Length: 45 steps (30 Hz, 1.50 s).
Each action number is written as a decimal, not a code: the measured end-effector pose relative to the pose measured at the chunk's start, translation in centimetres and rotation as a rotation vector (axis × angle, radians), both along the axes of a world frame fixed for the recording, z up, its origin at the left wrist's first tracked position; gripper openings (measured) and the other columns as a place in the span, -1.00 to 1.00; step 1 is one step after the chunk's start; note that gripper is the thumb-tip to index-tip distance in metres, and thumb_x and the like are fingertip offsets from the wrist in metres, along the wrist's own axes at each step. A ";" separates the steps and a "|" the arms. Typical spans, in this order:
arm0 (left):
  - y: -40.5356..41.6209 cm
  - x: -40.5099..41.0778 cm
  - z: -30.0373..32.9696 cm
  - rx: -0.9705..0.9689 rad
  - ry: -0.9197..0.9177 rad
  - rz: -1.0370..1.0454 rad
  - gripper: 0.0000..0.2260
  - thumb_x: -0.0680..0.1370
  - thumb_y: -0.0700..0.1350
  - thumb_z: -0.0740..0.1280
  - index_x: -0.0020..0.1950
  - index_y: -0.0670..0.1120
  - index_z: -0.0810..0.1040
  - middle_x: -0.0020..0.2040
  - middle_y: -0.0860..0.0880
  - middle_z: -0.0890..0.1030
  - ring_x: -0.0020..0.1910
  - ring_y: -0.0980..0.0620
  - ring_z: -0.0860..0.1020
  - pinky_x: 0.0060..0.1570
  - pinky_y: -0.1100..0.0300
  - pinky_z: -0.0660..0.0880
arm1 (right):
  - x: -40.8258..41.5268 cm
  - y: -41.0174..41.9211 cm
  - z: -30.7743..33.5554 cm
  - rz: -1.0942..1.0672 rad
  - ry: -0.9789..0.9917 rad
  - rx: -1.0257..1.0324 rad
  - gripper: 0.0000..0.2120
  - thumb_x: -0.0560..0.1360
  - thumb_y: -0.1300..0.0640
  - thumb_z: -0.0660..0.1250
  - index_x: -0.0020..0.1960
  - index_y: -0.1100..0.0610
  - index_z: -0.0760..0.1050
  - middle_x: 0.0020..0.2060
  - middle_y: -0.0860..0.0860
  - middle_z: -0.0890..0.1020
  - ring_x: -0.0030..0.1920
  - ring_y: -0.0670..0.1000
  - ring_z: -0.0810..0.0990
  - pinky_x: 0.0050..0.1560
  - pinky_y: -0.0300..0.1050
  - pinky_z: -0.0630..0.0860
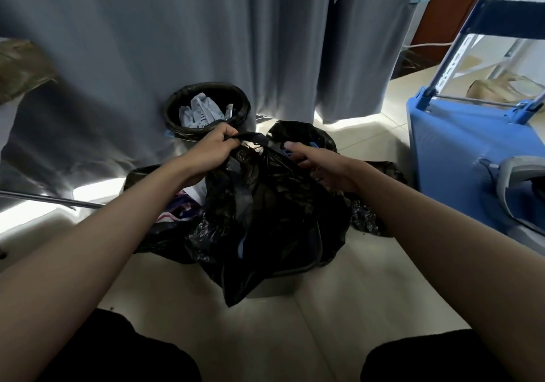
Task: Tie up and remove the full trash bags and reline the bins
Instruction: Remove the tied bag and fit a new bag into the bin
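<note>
Head view, looking down: a black trash bag sits on the floor between both forearms, its crumpled plastic hiding whatever is inside and most of the bin under it. The left hand grips a twisted strip of the bag's top, fingers curled round it. The right hand pinches the bag's rim; its fingertips are partly buried in folds. Behind, against the grey curtain, stands a lined bin with white paper inside. A blue cart is cut off at the right edge.
</note>
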<state>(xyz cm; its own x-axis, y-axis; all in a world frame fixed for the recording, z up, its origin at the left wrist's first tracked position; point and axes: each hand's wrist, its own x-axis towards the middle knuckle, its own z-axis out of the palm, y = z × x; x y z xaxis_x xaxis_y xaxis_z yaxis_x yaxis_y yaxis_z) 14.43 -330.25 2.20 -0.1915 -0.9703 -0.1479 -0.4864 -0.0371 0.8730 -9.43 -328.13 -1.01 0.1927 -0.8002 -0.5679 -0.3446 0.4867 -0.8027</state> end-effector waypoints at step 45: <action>0.1 1.0 -5.2 0.557 -0.338 -0.347 -0.82 0.52 -0.20 0.42 -0.01 -0.31 0.55 -0.13 -0.23 0.69 -0.14 -0.07 0.69 0.00 0.06 0.63 | 1.0 0.1 -2.2 0.397 0.482 -0.115 -0.74 0.42 0.00 0.51 -0.03 0.12 0.54 0.04 0.12 0.64 0.05 0.15 0.63 0.16 0.15 0.58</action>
